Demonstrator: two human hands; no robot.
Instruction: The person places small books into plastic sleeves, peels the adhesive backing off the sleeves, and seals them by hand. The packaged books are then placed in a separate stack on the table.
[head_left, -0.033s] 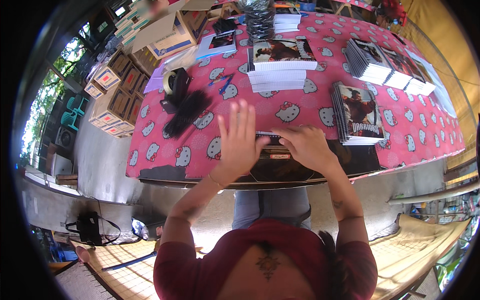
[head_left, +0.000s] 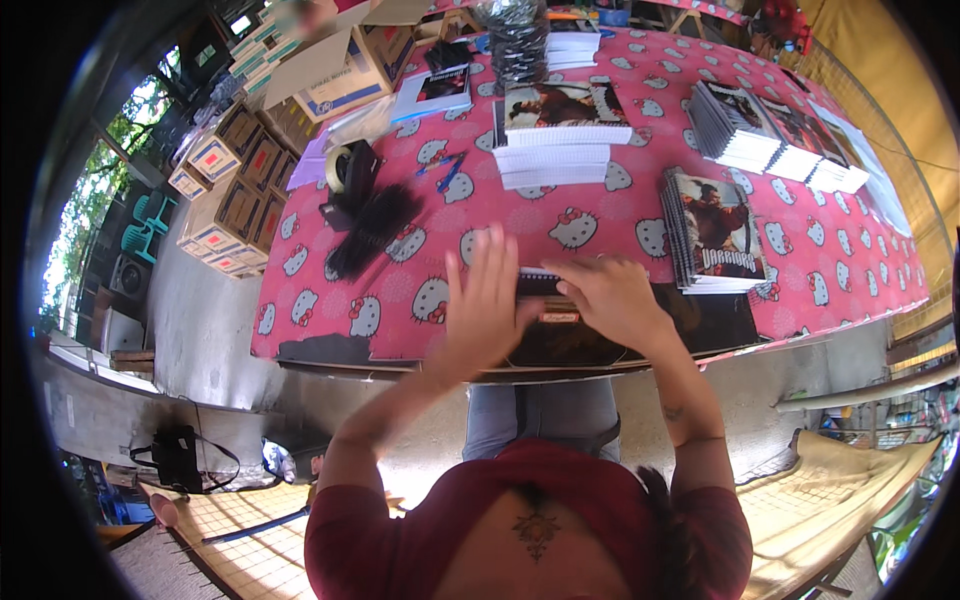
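Note:
Fingers straight and slightly blurred, my left hand (head_left: 485,300) stands palm forward at the left end of a dark-edged notebook (head_left: 538,282). A row of small light marks, like binding holes or coil loops, runs along the notebook's far edge. My right hand (head_left: 615,305) curls over its right part, with the thumb toward the left. Most of the notebook is hidden by both hands. Under it lies a dark mat (head_left: 700,318) along the table's near edge. To the right is a stack of spiral notebooks (head_left: 715,230) with illustrated covers.
Ahead stands a taller notebook stack (head_left: 563,115); more stacks (head_left: 750,125) are at the far right. To the left lie black plastic coils (head_left: 375,232), a tape dispenser (head_left: 352,178) and blue scissors (head_left: 450,172). Cardboard boxes (head_left: 235,205) are piled beyond the table's left side.
My left hand has shifted slightly to the right and nearer to me, showing more of the notebook's edge. My right hand stays in nearly the same place.

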